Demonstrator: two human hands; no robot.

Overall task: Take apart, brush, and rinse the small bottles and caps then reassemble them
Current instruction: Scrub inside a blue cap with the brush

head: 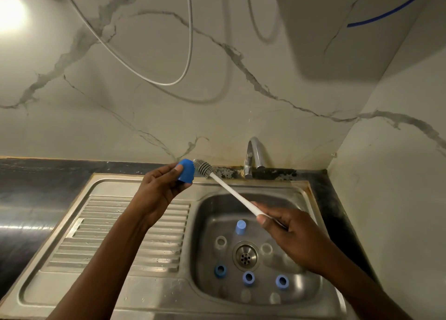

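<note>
- A person's left hand [161, 189] pinches a blue cap [186, 171] between thumb and fingertips, raised above the back rim of a steel sink [205, 235].
- The right hand [289, 232] is curled round the low end of a bottle brush [229, 190]. Its white handle runs up from that grip to the grey bristle head, which rests against the far side of the held cap, not visibly inside it.
- Below the right hand's grip, in the basin, lie four more blue caps [248, 278] and what look like clear small bottles [220, 242], set around the drain [245, 255].
- The tap [253, 155] stands just beyond the bristle head; no water can be seen running.
- The cap appears light, rigid plastic and probably slick when wet. Holding it by the outer wall, as here, leaves its mouth free for the bristles.
- The thin handle may flex, so a grip nearer the head would likely give firmer scrubbing.
</note>
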